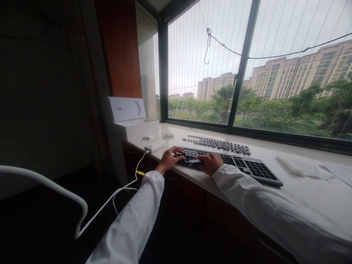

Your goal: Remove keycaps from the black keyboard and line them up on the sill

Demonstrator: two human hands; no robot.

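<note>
A grey keyboard [247,167] with dark keys lies on the pale window ledge [302,190]. My left hand [169,158] rests at its left end, fingers curled onto the edge keys. My right hand [210,162] lies on the keys just to the right, fingers closed over a small dark flat thing, perhaps a long keycap or tool; I cannot make it out. Behind the keyboard, loose dark keycaps [217,143] are laid out in rows. Both arms wear white sleeves.
An open white box [132,119] stands at the ledge's left end, with a small white device [155,146] and its white cable [121,190] hanging down. Clear plastic wrapping [299,167] lies at the right. The window frame [242,73] runs behind.
</note>
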